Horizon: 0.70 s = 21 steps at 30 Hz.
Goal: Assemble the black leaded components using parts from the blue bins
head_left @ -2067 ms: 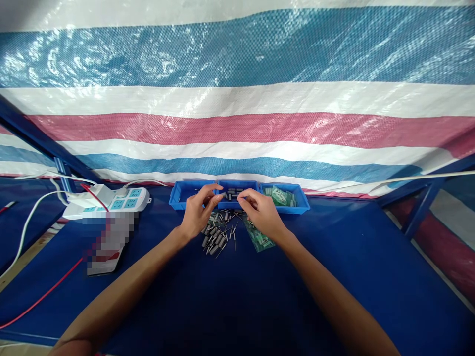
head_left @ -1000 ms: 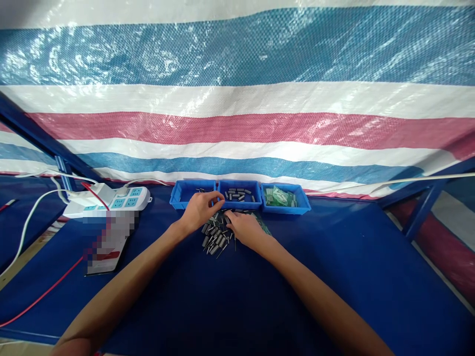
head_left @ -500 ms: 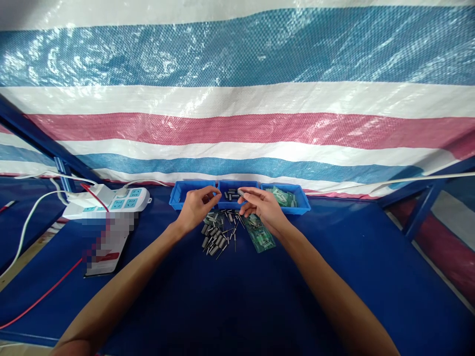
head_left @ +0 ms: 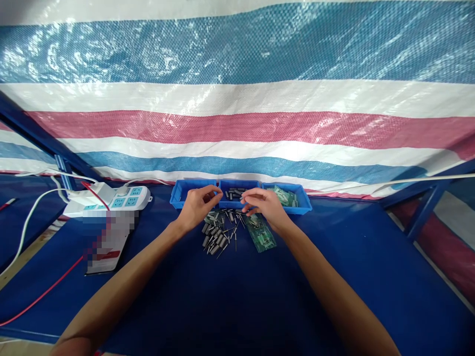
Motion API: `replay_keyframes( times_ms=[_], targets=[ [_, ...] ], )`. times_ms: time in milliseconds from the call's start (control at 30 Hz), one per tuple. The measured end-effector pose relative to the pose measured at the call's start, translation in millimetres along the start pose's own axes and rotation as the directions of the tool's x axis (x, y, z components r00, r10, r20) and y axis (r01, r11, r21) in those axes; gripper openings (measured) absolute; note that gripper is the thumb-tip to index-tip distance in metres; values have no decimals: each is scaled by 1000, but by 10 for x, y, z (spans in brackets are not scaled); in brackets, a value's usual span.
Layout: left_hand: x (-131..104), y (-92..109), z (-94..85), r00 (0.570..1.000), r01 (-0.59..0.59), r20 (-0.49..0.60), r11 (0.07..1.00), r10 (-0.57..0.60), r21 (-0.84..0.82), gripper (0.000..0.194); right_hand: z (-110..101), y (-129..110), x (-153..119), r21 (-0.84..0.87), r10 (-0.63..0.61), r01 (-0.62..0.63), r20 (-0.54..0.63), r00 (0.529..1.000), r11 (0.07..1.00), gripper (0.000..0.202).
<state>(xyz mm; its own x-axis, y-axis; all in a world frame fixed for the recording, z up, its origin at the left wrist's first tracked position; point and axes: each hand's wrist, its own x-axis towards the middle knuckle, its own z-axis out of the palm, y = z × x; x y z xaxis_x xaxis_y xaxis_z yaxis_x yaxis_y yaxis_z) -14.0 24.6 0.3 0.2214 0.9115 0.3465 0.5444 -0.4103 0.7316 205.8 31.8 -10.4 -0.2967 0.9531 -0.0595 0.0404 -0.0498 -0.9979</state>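
My left hand (head_left: 200, 203) hovers at the front of the left blue bin (head_left: 178, 198), fingers curled, a narrow gap between thumb and index, nothing visible in it. By the front right of the middle blue bin (head_left: 237, 183), my right hand (head_left: 264, 205) has its fingers bent and apart, with no part seen in them. Small dark grey cylinders (head_left: 234, 192) lie in that middle bin. Below the hands is a pile of grey cylindrical parts (head_left: 215, 237) mixed with thin metal pins (head_left: 235, 240). A green circuit board (head_left: 264, 238) lies under my right hand.
The right blue bin (head_left: 306, 200) holds several green boards (head_left: 284, 195). At left are a white power strip (head_left: 129, 200) with plugs and cables, a phone-like flat object (head_left: 107, 257) partly pixelated, and a red cable (head_left: 44, 294). A striped tarp (head_left: 237, 128) hangs behind the blue table (head_left: 237, 301).
The small grey cylinder in my right fingertips has left them, and those fingers have parted over the middle bin. My left hand keeps about the same pose. The view has shifted slightly.
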Motion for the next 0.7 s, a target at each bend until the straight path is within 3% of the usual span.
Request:
replay_keyframes(
  times_ms=[67, 167, 233, 300, 500, 700],
  targets=[
    [-3, -2, 3, 1000, -18, 2, 1000, 18, -3, 23, -1, -16, -27, -319, -26, 61, 113, 993, 946, 19],
    [-9, -7, 10, 1000, -30, 4, 1000, 30, -4, 25, 17, -4, -54, -721, 8, 181, 250, 968, 669, 19],
    [-12, -9, 13, 1000, -19, 9, 1000, 19, -6, 25, 48, 31, -57, -868, 77, 188, 249, 965, 459, 15],
    [-13, -9, 14, 1000, -4, 18, 1000, 4, -8, 24, 88, 77, -53, -933, 134, 157, 209, 969, 322, 14],
    [-17, -8, 14, 1000, 11, 29, 1000, -11, 1, 22, 196, 155, -56, -973, 183, 96, 135, 974, 210, 20],
    [-27, -7, 23, 999, -9, 33, 1000, 10, -20, 24, 269, 207, -59, -980, 195, 63, 100, 976, 187, 22]
  ],
)
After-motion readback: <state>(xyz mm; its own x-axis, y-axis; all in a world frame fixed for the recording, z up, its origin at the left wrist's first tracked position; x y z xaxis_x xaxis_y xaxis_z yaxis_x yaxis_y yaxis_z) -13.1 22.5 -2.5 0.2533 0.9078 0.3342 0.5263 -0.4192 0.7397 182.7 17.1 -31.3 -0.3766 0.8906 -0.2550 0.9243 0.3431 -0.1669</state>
